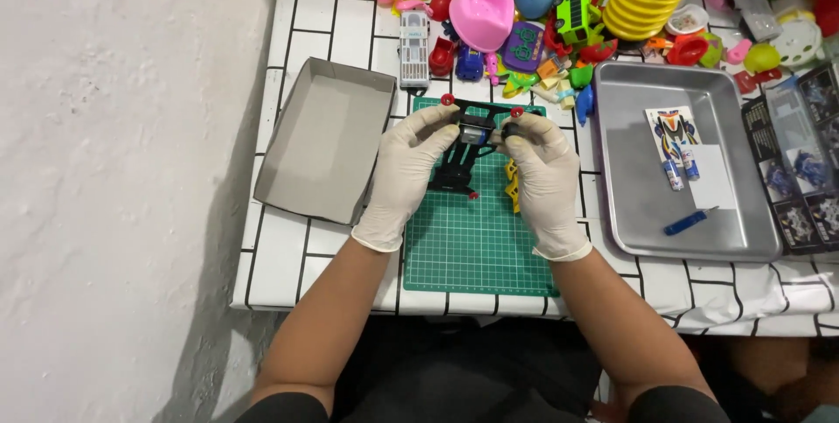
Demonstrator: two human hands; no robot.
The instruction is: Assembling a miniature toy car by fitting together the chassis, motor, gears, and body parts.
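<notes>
In the head view I see both hands in white gloves over the green cutting mat (476, 244), and together they hold a black toy car frame (468, 148) a little above it. My left hand (409, 169) is closed on the left side of the frame, with the fingertips near the small silver motor (472, 135) in the middle. My right hand (544, 174) is closed on the right side, thumb and fingers pinching close to a red roller (516, 112). I think the frame is held from two sides so that it stays steady and the middle part remains free to see. The frame lies between the two hands, touching both, with its front end pointing away from me. A grey cardboard box lid (325, 139) lies just left of the mat, and a metal tray (638, 204) with a sticker sheet (677, 145) and a blue screwdriver (689, 221) lies at the right, probably to keep the small parts near. Many colourful toys (559, 3) are piled at the far edge of the table.
</notes>
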